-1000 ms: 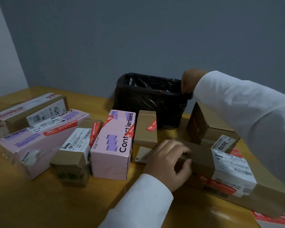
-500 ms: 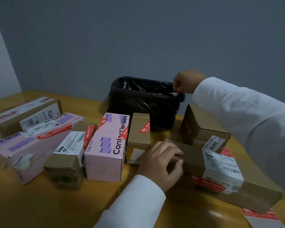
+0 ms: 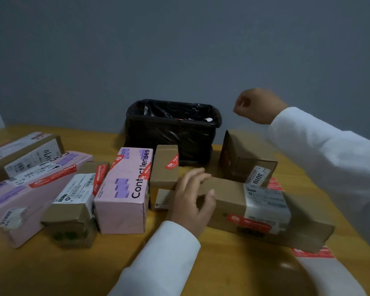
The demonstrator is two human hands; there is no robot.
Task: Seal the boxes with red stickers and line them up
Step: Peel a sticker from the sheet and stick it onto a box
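Note:
My left hand (image 3: 193, 197) grips the left end of a long brown cardboard box (image 3: 226, 198) with a white label and a red sticker (image 3: 249, 223) on its front. My right hand (image 3: 257, 105) hovers in the air to the right of the black bin (image 3: 171, 127), fingers curled, holding nothing I can see. To the left, several boxes stand side by side: a pink "Contact lenses" box (image 3: 124, 189), a small brown box (image 3: 166, 165) with a red sticker, a labelled brown box (image 3: 73, 201), a long pink box (image 3: 28, 189) and a brown box (image 3: 24, 150).
A black-lined bin stands at the back against the grey wall. Another brown box (image 3: 244, 157) sits behind the held one. A sheet of red stickers (image 3: 314, 253) lies at the table's right front, another red sheet (image 3: 276, 183) behind the held box. The wooden table (image 3: 51, 272) spreads in front.
My right hand has lifted away from the bin's rim and moved right and up. My left hand has stayed on the long box.

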